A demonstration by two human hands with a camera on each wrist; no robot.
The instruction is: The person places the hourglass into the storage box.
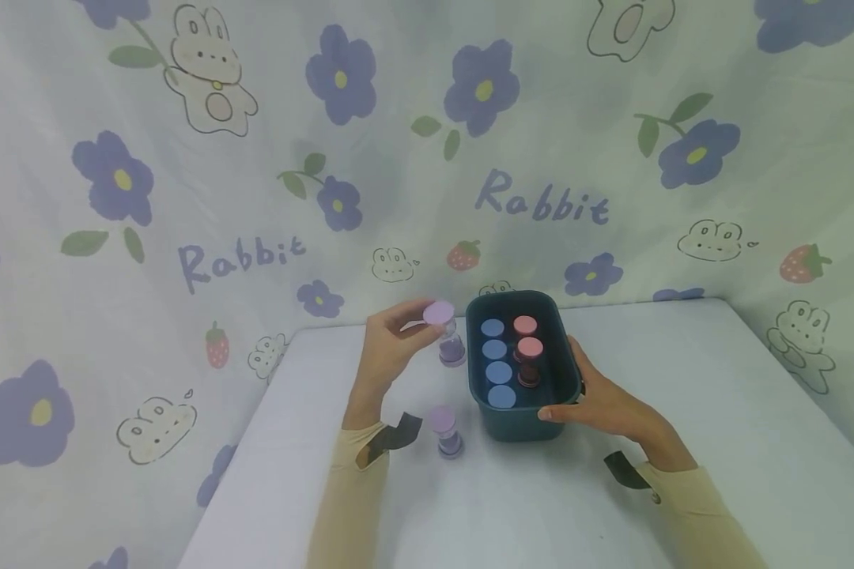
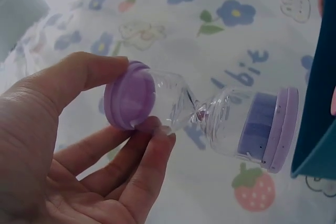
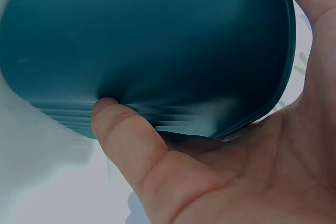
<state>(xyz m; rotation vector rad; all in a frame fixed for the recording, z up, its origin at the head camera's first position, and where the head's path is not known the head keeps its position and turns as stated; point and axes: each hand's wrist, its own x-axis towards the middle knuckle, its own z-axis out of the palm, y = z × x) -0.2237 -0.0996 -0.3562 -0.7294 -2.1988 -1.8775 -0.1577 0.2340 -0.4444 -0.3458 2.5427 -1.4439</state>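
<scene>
My left hand pinches the top cap of a purple sand timer just left of a dark teal bin. In the left wrist view thumb and fingers grip the purple cap of this timer, with purple sand at its far end. My right hand holds the bin's near right corner, thumb on the front wall. In the right wrist view the thumb presses the bin wall. Inside the bin stand several blue-capped timers and two pink-capped ones.
A second purple sand timer stands on the white table near my left wrist. A cloth backdrop printed with flowers and rabbits hangs behind the table and over its left edge.
</scene>
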